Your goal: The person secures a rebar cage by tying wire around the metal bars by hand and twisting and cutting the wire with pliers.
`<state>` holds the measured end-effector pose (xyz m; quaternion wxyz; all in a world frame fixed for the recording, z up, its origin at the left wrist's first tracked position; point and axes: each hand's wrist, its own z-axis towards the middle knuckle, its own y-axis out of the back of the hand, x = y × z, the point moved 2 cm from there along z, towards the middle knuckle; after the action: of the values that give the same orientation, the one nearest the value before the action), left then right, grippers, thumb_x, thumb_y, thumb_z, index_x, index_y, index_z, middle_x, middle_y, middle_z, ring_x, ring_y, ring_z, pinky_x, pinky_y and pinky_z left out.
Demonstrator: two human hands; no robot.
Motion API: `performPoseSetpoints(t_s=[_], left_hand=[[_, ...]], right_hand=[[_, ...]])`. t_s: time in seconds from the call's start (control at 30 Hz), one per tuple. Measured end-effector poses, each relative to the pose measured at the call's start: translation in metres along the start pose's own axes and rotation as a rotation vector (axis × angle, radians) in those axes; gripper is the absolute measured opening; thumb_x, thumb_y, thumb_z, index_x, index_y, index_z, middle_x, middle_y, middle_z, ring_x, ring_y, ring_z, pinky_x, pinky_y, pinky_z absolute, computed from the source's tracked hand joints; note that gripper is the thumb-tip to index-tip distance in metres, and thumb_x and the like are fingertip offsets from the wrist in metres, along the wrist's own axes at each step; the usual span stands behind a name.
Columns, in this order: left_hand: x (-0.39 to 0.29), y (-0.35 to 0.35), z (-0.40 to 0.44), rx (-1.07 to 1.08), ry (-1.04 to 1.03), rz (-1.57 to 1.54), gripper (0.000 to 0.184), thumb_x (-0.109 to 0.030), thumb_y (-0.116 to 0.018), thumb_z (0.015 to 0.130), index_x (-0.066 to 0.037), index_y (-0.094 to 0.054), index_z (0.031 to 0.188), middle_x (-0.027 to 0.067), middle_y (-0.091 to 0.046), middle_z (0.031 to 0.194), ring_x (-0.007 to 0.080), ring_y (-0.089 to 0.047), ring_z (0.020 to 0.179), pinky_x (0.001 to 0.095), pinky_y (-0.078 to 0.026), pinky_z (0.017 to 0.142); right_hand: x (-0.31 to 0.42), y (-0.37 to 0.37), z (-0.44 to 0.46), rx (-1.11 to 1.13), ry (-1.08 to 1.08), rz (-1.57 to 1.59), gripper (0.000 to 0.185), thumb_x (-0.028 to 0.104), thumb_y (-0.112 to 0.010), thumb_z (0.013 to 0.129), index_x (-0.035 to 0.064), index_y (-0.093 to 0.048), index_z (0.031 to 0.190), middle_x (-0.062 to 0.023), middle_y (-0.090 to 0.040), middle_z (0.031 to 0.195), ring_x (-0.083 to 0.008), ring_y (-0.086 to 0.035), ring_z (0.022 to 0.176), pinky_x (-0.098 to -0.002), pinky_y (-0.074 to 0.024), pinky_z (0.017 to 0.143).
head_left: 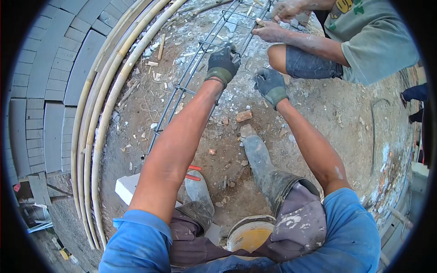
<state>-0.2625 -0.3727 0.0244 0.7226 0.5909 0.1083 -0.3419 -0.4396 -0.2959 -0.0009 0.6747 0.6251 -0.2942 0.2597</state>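
My left hand (224,62), in a dark glove with a green cuff, is closed over the steel rebar cage (183,88). Its fingers curl around a bar near the cage's right side. To the right, my right hand (270,85) wears a matching glove and hangs over the ground, apart from the cage. Those fingers are curled in, and whatever they may hold is hidden. The cage has long bars tied with cross stirrups and runs from lower left to the top. Between my left arm and boot lies a tool with red handles (193,175), its head hidden.
A co-worker (378,45) crouches at upper right, hands at the cage's far end. Bamboo poles (107,98) curve along the left, beside stacked grey blocks (84,68). A bucket (250,234) stands between my legs. A broken brick (244,116) and rubble lie ahead.
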Motion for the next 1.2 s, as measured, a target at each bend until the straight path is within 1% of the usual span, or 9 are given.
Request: performPoseSetpoints(t_s=[0.1,0.2,0.43,0.5,0.6,0.73,0.8,1.0,1.2], left_hand=[[-0.009,0.02,-0.011,0.183,0.15,0.008,0.065,-0.027,-0.074,0.075,-0.015,-0.047,0.133,0.0075,-0.065,0.073,0.0216,-0.064,0.062,0.0384,-0.051,0.064],[-0.002,0.027,-0.022,0.337,0.144,0.051,0.064,-0.031,-0.07,0.076,-0.011,-0.046,0.132,0.0183,-0.066,0.091,0.0345,-0.064,0.09,0.0436,-0.05,0.082],[-0.006,0.03,-0.03,0.11,0.148,0.022,0.085,-0.025,-0.073,0.073,0.001,-0.029,0.141,0.015,-0.066,0.102,0.0341,-0.063,0.094,0.0414,-0.049,0.084],[0.002,0.027,-0.025,0.132,0.159,0.092,0.079,-0.028,-0.075,0.073,0.002,-0.037,0.135,0.014,-0.065,0.102,0.0287,-0.065,0.09,0.0377,-0.052,0.078],[0.011,0.018,-0.025,0.341,0.496,-0.639,0.056,-0.023,-0.072,0.083,0.001,-0.047,0.127,0.0089,-0.064,0.101,0.0143,-0.066,0.085,0.027,-0.055,0.068],[-0.002,0.025,-0.014,0.409,0.446,-0.981,0.029,-0.015,-0.065,0.09,0.0,-0.059,0.114,0.0063,-0.064,0.101,0.0143,-0.065,0.088,0.0253,-0.056,0.074],[-0.001,0.021,-0.012,0.403,0.499,-1.09,0.028,-0.013,-0.065,0.089,0.0,-0.06,0.113,0.0066,-0.064,0.101,0.015,-0.065,0.089,0.0253,-0.056,0.075],[0.005,0.015,-0.009,0.443,0.62,-1.529,0.024,0.003,-0.056,0.088,-0.002,-0.058,0.112,0.0092,-0.066,0.1,0.0166,-0.066,0.087,0.0235,-0.058,0.072],[0.004,0.014,-0.01,0.448,0.586,-1.419,0.024,0.0,-0.055,0.09,-0.004,-0.056,0.113,0.0067,-0.067,0.095,0.011,-0.067,0.076,0.0151,-0.054,0.054]], right_hand=[[0.03,0.026,0.006,0.077,0.1,-0.215,0.019,0.022,-0.06,0.078,0.0077,-0.071,0.086,-0.0174,-0.068,0.092,-0.0381,-0.063,0.089,-0.0425,-0.05,0.08],[0.033,0.025,0.019,0.152,0.182,-0.395,0.026,0.026,-0.06,0.079,0.0013,-0.069,0.083,-0.0223,-0.067,0.09,-0.0388,-0.064,0.087,-0.0473,-0.0506,0.075],[0.058,0.023,0.049,0.266,-0.028,-0.52,0.027,0.02,-0.06,0.076,-0.0019,-0.069,0.089,-0.0264,-0.066,0.095,-0.0395,-0.065,0.092,-0.0452,-0.0518,0.081],[0.066,0.017,0.06,0.251,0.019,-0.542,0.03,0.017,-0.058,0.077,0.0019,-0.07,0.099,-0.0234,-0.066,0.103,-0.0397,-0.064,0.097,-0.0442,-0.0518,0.083],[0.077,0.008,0.068,0.125,0.105,-0.483,0.026,0.019,-0.06,0.077,0.0052,-0.071,0.096,-0.0204,-0.067,0.1,-0.0372,-0.066,0.094,-0.0421,-0.0524,0.082],[0.034,-0.007,0.067,-0.022,0.04,-0.038,0.018,0.02,-0.06,0.077,0.0139,-0.073,0.088,-0.0117,-0.07,0.092,-0.0312,-0.067,0.084,-0.0388,-0.0527,0.076],[0.028,-0.011,0.06,-0.071,0.093,0.168,0.017,0.019,-0.058,0.08,0.0145,-0.072,0.087,-0.0093,-0.07,0.091,-0.028,-0.066,0.083,-0.039,-0.0517,0.074],[0.042,-0.004,0.057,-0.182,0.234,-0.079,0.017,0.017,-0.057,0.08,0.0154,-0.07,0.09,-0.0088,-0.069,0.089,-0.0297,-0.065,0.084,-0.039,-0.0509,0.074],[0.041,-0.008,0.052,-0.223,0.195,0.033,0.017,0.012,-0.059,0.078,0.0148,-0.069,0.092,-0.009,-0.069,0.09,-0.0294,-0.066,0.085,-0.0382,-0.0513,0.076]])
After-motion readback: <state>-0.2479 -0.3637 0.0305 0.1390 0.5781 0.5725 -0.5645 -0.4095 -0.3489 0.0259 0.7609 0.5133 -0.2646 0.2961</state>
